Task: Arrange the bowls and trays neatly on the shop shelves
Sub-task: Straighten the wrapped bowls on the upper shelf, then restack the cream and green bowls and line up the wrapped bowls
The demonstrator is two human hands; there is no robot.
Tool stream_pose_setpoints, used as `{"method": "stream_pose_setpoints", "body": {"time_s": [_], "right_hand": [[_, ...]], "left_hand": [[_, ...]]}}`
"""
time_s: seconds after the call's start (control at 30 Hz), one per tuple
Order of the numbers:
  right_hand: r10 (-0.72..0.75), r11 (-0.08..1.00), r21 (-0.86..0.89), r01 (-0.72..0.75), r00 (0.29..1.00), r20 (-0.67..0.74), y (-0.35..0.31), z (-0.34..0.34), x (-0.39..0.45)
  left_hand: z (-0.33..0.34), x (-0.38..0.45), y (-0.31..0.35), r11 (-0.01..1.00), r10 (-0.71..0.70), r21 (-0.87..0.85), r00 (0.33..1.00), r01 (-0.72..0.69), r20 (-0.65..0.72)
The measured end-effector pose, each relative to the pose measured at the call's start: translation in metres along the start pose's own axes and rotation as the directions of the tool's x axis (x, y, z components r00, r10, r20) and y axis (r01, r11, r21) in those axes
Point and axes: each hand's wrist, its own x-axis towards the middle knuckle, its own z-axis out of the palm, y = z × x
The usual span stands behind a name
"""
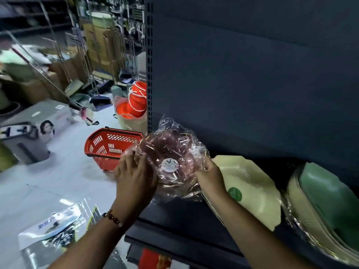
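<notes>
While both hands hold it at the left end of the dark shelf (186, 216), the wrapped bowl stack (171, 158) sits tilted, its underside with a round white sticker (170, 164) facing the camera. It looks like a nest of reddish plastic bowls in loose clear film: probably light and fairly stiff at the rims, but the film is crinkly and likely slippery, so a hold on the wrap alone could slide. The left hand (136, 177) has its fingers curled over the left rim through the film; the right hand (210, 177) grips the right rim the same way. Taking it by opposite rims, as now, seems the safest hold.

Just right of the stack, touching or nearly touching the right hand, a cream tray (250, 189) leans on the shelf, and farther right a green tray stack (326, 208) in film leans too. Room to the right is therefore tight. Left of the stack the perforated upright (149, 74) marks the shelf's end; beyond it the floor drops away, with a red basket (108, 146) below. Above the shelf the back panel is bare, so there is height to spare.
</notes>
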Motion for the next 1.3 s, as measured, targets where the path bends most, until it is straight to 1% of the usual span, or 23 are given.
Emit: {"method": "stream_pose_setpoints", "body": {"time_s": [0.07,0.17,0.23,0.37,0.43,0.5,0.63,0.73,0.8,0.87,1.0,1.07,1.13,1.2,1.23,1.3], "right_hand": [[-0.015,0.988,-0.152,0.013,1.0,-0.017,0.005,0.006,0.004],[-0.047,0.905,-0.422,0.044,0.999,0.003,0.012,0.013,0.007],[-0.042,0.855,-0.517,0.048,0.999,0.024,0.015,0.014,0.007],[-0.075,0.821,-0.565,0.085,0.996,0.042,0.015,0.014,0.008],[-0.089,0.812,-0.573,0.116,0.993,0.075,0.015,0.012,0.009],[-0.105,0.803,-0.577,0.149,0.989,0.109,0.016,0.006,0.008],[-0.253,0.764,-0.577,0.288,0.957,0.142,0.024,-0.014,-0.009],[-0.331,0.685,-0.634,0.359,0.929,0.168,0.037,-0.035,-0.027],[-0.299,0.658,-0.673,0.337,0.938,0.178,0.051,-0.05,-0.04],[-0.26,0.633,-0.707,0.317,0.946,0.192,0.068,-0.066,-0.055],[-0.191,0.534,-0.786,0.313,0.95,0.249,0.101,-0.09,-0.081],[-0.15,0.532,-0.802,0.272,0.962,0.227,0.114,-0.1,-0.09],[-0.133,0.567,-0.792,0.224,0.974,0.181,0.124,-0.105,-0.097],[-0.128,0.588,-0.784,0.2,0.98,0.154,0.132,-0.108,-0.103],[-0.133,0.586,-0.785,0.2,0.98,0.15,0.136,-0.108,-0.105],[-0.136,0.565,-0.804,0.184,0.982,0.129,0.142,-0.109,-0.108]], "left_hand": [[0.006,0.004,-0.003,1.0,0.024,0.003,1.0,-0.024,0.001],[0.017,0.008,-0.009,0.999,0.045,0.022,0.997,-0.046,0.057],[0.023,0.009,-0.013,0.997,0.067,0.031,0.993,-0.07,0.1],[0.022,0.013,-0.02,0.989,0.115,0.069,0.98,-0.127,0.164],[0.014,0.015,-0.02,0.983,0.14,0.09,0.969,-0.161,0.203],[-0.001,0.015,-0.015,0.97,0.194,0.102,0.954,-0.221,0.229],[-0.024,0.008,0.009,0.937,0.342,0.033,0.934,-0.347,0.102],[-0.023,-0.001,0.037,0.866,0.501,-0.066,0.862,-0.497,0.083],[-0.016,-0.006,0.059,0.808,0.589,-0.114,0.8,-0.579,0.113],[-0.004,-0.013,0.082,0.749,0.663,-0.123,0.732,-0.652,0.155],[0.031,-0.033,0.114,0.611,0.781,-0.123,0.57,-0.782,0.257],[0.048,-0.043,0.124,0.548,0.814,-0.132,0.49,-0.826,0.312],[0.062,-0.05,0.13,0.498,0.828,-0.142,0.421,-0.855,0.371],[0.073,-0.055,0.133,0.46,0.832,-0.136,0.372,-0.878,0.412],[0.077,-0.058,0.134,0.449,0.834,-0.136,0.359,-0.883,0.42],[0.082,-0.061,0.136,0.441,0.846,-0.15,0.355,-0.885,0.397]]}}
